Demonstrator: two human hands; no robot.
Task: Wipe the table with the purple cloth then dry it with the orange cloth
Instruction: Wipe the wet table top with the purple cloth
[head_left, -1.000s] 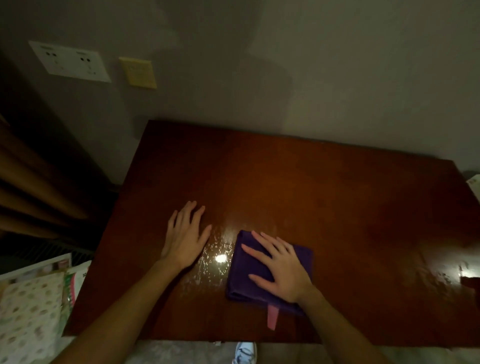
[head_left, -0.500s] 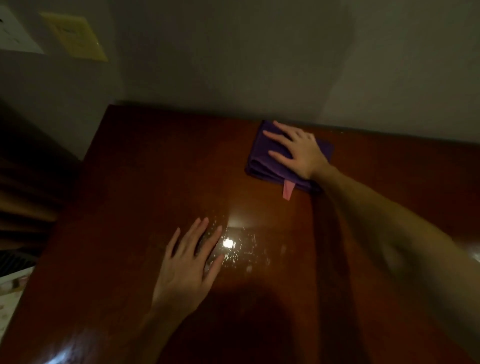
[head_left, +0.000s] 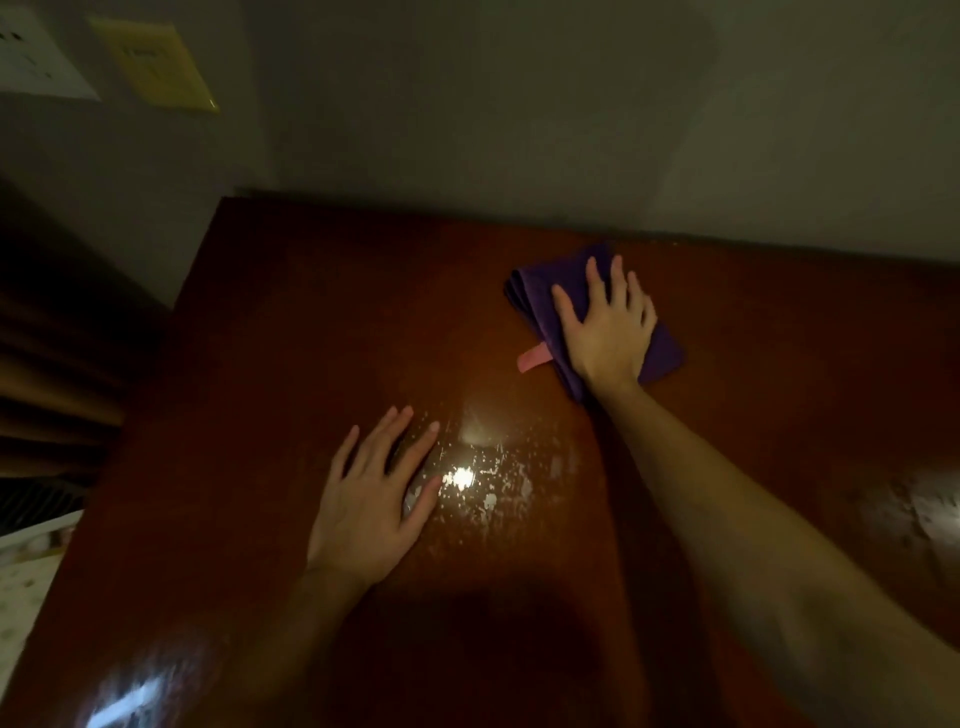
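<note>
A folded purple cloth (head_left: 535, 291) with a pink tag lies on the dark red-brown wooden table (head_left: 311, 322), close to the far edge by the wall. My right hand (head_left: 605, 327) presses flat on the cloth with fingers spread, arm stretched forward. My left hand (head_left: 371, 499) rests flat on the table nearer to me, fingers apart, holding nothing. Wet streaks and a bright light reflection sit just right of the left hand. No orange cloth is in view.
A grey wall (head_left: 467, 104) runs along the table's far edge. A white socket plate (head_left: 31, 62) and a yellow plate (head_left: 156, 65) hang on the wall at upper left. Brown curtain folds (head_left: 52, 364) and patterned fabric (head_left: 21, 582) lie left of the table.
My right hand pushed the purple cloth from the near side of the table to the far edge, then slightly right, and the cloth turned. My left hand stayed planted.
</note>
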